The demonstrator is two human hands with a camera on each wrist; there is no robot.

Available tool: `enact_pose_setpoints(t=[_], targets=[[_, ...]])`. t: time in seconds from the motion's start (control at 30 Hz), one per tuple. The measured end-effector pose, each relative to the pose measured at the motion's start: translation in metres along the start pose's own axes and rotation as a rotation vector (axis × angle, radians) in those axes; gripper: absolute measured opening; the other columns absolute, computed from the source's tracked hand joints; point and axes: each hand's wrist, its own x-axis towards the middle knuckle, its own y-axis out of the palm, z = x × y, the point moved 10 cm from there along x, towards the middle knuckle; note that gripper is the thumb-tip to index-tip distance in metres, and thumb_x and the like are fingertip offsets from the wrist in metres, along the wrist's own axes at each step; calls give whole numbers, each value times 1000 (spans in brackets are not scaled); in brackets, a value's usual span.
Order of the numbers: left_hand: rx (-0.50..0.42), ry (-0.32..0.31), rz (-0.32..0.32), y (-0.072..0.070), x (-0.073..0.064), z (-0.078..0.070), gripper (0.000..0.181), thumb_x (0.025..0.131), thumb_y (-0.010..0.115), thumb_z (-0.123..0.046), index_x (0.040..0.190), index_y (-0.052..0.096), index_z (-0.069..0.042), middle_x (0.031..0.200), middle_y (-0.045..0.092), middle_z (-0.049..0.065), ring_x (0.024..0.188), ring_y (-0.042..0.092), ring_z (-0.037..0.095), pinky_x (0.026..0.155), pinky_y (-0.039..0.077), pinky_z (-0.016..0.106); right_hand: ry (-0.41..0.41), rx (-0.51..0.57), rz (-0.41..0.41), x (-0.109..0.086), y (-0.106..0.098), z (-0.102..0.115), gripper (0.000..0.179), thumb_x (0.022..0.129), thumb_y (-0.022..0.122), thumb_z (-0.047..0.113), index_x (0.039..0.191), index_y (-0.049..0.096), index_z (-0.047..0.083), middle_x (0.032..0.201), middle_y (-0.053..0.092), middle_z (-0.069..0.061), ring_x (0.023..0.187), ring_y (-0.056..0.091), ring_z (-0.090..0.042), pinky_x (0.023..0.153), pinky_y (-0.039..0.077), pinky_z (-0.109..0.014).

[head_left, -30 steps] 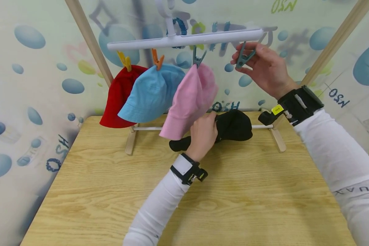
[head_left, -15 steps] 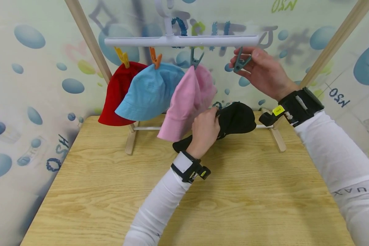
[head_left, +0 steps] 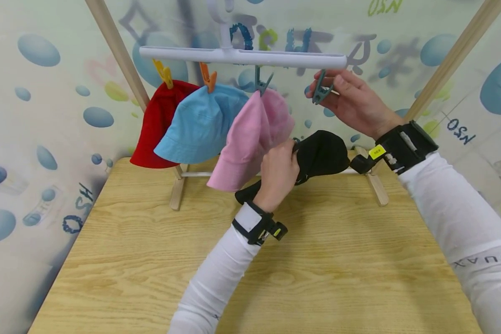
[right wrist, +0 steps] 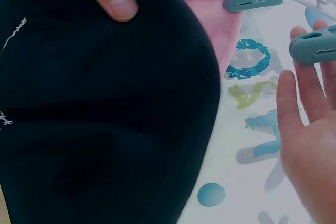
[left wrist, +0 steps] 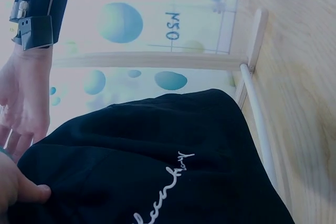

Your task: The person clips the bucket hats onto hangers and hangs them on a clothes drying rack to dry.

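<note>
My left hand (head_left: 279, 170) grips the folded crown of a black cap (head_left: 323, 153), its brim (head_left: 246, 192) sticking out at lower left. White script shows on the cap in the left wrist view. My right hand (head_left: 356, 102) holds a teal clothespin (head_left: 318, 95) below the hanger's right end, thumb at one handle and fingers behind it. The cap is below the clothespin, apart from it. A pink hat (head_left: 250, 139) hangs from another teal clothespin (head_left: 261, 84), just left of the cap. Its lower right side is partly behind my left hand.
A white hanger (head_left: 242, 56) spans the top. A light blue hat (head_left: 204, 125) hangs by an orange clothespin (head_left: 209, 78), a red hat (head_left: 154, 134) by a yellow one. Wooden posts (head_left: 455, 58) flank them, joined low down by a white rod (head_left: 200, 174) above the wooden table (head_left: 338, 278).
My left hand has lifted the cap slightly. The right hand and its clothespin have moved a little down and left. The hanger's right end has tipped down, and the hanging hats have shifted left.
</note>
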Motion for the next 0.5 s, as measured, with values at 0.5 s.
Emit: enact_pose_setpoints(t=[0.5], targets=[[38, -55, -10, -6, 8, 6, 12, 97, 56, -13, 97, 67, -7, 86, 70, 10, 77, 68, 30, 61, 53, 44, 39, -130, 11, 0, 3, -2, 28, 99, 52, 16, 123, 56, 0, 112, 59, -15, 117, 55, -29, 104, 34, -38]])
